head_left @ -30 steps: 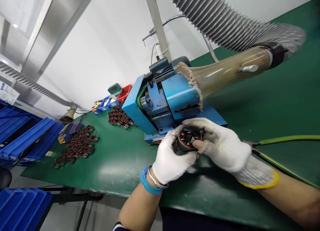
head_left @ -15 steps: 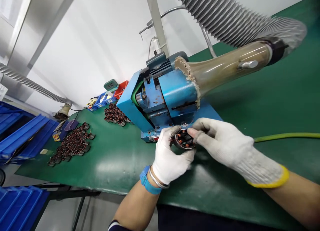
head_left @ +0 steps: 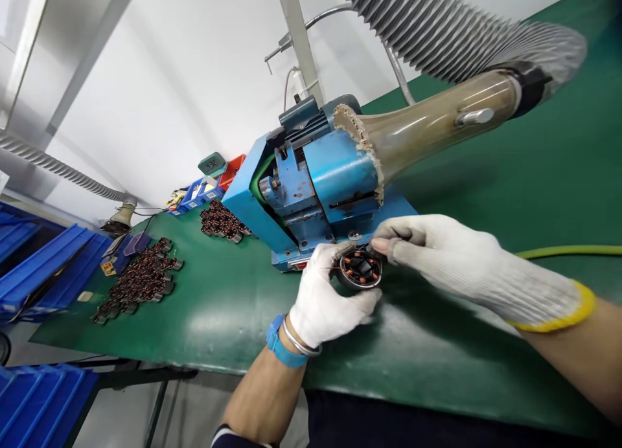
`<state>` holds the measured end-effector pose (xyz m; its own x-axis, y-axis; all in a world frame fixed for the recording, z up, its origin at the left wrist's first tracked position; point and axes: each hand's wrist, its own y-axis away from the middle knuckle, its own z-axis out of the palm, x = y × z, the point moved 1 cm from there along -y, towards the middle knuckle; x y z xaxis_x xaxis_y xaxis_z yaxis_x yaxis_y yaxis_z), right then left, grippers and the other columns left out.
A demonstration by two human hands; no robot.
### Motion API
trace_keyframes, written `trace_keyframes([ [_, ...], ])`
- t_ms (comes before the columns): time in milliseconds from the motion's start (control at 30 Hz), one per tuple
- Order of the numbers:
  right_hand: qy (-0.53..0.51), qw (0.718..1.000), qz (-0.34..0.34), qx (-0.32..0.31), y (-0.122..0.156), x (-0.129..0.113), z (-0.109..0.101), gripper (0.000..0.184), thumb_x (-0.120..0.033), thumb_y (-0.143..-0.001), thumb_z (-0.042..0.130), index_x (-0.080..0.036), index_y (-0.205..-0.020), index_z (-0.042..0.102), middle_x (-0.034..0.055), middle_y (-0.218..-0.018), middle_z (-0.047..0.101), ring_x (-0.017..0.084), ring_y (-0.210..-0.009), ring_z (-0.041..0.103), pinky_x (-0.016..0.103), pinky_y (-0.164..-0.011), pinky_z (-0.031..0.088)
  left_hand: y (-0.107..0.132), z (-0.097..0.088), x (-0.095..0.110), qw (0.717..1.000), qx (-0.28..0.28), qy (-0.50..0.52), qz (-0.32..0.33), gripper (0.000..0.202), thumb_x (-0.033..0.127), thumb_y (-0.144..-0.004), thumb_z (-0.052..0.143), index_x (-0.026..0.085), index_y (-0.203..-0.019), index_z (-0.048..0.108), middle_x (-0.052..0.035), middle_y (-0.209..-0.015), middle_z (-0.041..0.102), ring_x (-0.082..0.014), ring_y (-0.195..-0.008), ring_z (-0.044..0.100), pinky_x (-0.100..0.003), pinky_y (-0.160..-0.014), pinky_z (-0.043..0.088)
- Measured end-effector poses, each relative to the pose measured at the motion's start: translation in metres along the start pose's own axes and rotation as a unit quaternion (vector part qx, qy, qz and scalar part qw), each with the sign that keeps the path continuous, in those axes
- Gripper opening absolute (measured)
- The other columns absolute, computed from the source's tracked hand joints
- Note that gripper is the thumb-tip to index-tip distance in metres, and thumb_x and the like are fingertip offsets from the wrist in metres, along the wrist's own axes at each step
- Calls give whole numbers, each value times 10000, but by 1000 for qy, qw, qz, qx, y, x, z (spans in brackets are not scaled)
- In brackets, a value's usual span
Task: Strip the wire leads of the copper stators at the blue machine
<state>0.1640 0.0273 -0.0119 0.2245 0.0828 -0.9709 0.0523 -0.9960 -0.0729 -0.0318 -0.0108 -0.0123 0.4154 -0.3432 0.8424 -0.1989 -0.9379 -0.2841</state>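
Observation:
My left hand (head_left: pixel 328 299), in a white glove, holds a round motor stator (head_left: pixel 360 270) with copper windings and a dark centre, its open face turned up. Thin wire ends stick out at its left side. My right hand (head_left: pixel 418 254), gloved with a bare thumb tip, pinches at the stator's upper right rim. What lies between those fingertips is too small to make out. Just behind both hands stands a blue belt-driven machine (head_left: pixel 340 169) with a motor and a dust pipe (head_left: pixel 432 127).
Two piles of stators, a near pile (head_left: pixel 138 280) and a far pile (head_left: pixel 221 221), lie on the green table (head_left: pixel 218 318) at left. Small blue bins (head_left: pixel 197 194) and a red bin (head_left: pixel 233 169) stand behind. A green hose (head_left: pixel 573 250) runs in from the right. Blue trays (head_left: pixel 43 267) are stacked at left.
My right hand has drawn slightly off the stator's face to its rim, with the forearm shifted right and up. The left hand still holds the stator. The view has shifted slightly.

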Motion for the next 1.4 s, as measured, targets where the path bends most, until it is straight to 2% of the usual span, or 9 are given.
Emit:
trace_keyframes([
  [67, -68, 997, 17, 34, -1, -4, 0, 373, -586, -722, 715, -215, -698, 686, 58, -683, 687, 189, -627, 586, 314, -559, 465, -2, 0, 2, 1000, -16, -6, 17, 548, 213, -631, 850, 210, -1159, 703, -95, -1123, 719, -308, -1075, 717, -496, -1017, 591],
  [167, -81, 986, 33, 142, -1, -6, -3, 320, -535, -745, 708, -232, -669, 642, 61, -660, 670, 179, -601, 564, 308, -529, 448, -3, 5, 3, 999, 32, 1, -11, 593, 230, -603, 887, 207, -1167, 706, -91, -1141, 708, -301, -1076, 715, -493, -1031, 590],
  [267, -22, 996, 21, 86, 4, -5, 5, 324, -547, -674, 785, -240, -738, 704, 63, -680, 720, 219, -590, 630, 337, -534, 519, -5, 15, 1, 993, 97, 9, -63, 603, 283, -600, 938, 214, -1152, 705, -88, -1147, 707, -295, -1063, 716, -494, -1032, 590],
  [367, -12, 999, -6, 43, 12, -1, 21, 507, -496, -571, 865, -237, -997, 774, 84, -911, 812, 309, -736, 756, 418, -654, 633, -10, 25, 0, 988, 142, 28, -56, 609, 262, -605, 952, 230, -1158, 698, -81, -1147, 709, -293, -1080, 714, -464, -1039, 585],
  [467, -19, 999, -9, 49, 12, 3, 30, 562, -482, -640, 822, -230, -1141, 782, 86, -989, 820, 334, -835, 786, 452, -743, 665, -21, 32, 2, 982, 180, 20, -46, 607, 213, -589, 952, 231, -1142, 703, -78, -1131, 705, -294, -1084, 709, -429, -1037, 579],
  [700, -38, 997, 20, 58, -10, -10, 22, 426, -365, -718, 813, -211, -1115, 811, 66, -991, 826, 349, -995, 776, 474, -926, 637, -47, 34, 15, 979, 197, -7, -46, 493, 260, -597, 943, 205, -1036, 725, -108, -1108, 732, -322, -1075, 706, -443, -1018, 561],
  [867, -39, 997, 9, 65, -11, -22, 20, 346, -330, -752, 797, -192, -1067, 833, 56, -938, 822, 322, -961, 776, 398, -843, 641, -52, 33, 18, 978, 203, -36, -40, 430, 279, -646, 914, 189, -1018, 719, -122, -1075, 738, -317, -1055, 701, -435, -998, 550],
  [1167, -4, 996, 8, 85, -10, -19, 23, 340, -369, -803, 788, -195, -1093, 824, 44, -880, 801, 262, -823, 752, 312, -688, 595, -59, 32, 18, 979, 191, -53, -54, 413, 245, -652, 907, 191, -1002, 694, -96, -1049, 774, -289, -1041, 735, -428, -985, 588],
  [1400, 19, 997, 12, 79, 0, -21, 24, 406, -389, -733, 808, -180, -1080, 795, 61, -785, 768, 278, -742, 735, 366, -672, 612, -46, 34, 12, 979, 201, -19, -24, 541, 251, -578, 976, 213, -1032, 684, -83, -1053, 753, -283, -1023, 741, -432, -975, 605],
])
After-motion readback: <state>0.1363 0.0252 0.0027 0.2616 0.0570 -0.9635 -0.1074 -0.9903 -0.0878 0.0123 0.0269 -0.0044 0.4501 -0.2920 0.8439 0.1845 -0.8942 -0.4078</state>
